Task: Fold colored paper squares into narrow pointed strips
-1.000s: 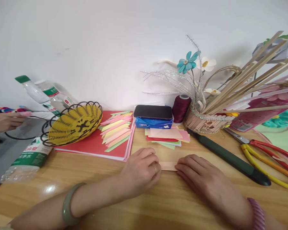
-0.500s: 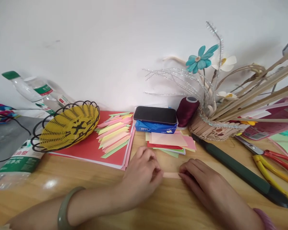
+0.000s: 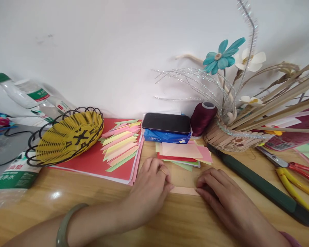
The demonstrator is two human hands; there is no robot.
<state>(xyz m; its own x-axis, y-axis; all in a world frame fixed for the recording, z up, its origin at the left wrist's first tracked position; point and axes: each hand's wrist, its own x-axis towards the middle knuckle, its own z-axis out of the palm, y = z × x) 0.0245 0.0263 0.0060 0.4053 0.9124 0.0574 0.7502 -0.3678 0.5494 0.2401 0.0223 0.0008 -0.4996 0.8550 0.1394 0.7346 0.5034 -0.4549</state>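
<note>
Between my two hands a narrow strip of peach paper (image 3: 184, 190) lies level, low over the wooden table (image 3: 98, 192). My left hand (image 3: 152, 192) pinches its left end, with a ring on one finger. At the right end, my right hand (image 3: 222, 192) is closed on the strip with thumb and fingertips. Just beyond the strip sits a stack of coloured paper slips (image 3: 181, 150), peach on top. Folded paper strips (image 3: 122, 144) in pink, yellow and green lie in an overlapping row on a red sheet (image 3: 92, 168) to the left.
A phone (image 3: 166, 122) rests on a blue packet (image 3: 167, 136), beside a maroon thread spool (image 3: 203, 118). A yellow basket (image 3: 69, 137) and plastic bottles (image 3: 15, 175) stand left. On the right are a flower basket (image 3: 237, 139), a dark green tool (image 3: 260, 185) and red-handled scissors (image 3: 302, 169).
My hands have moved slightly apart, so more of the peach strip shows between them. The camera view has shifted a little. Both hands still hold the strip's ends.
</note>
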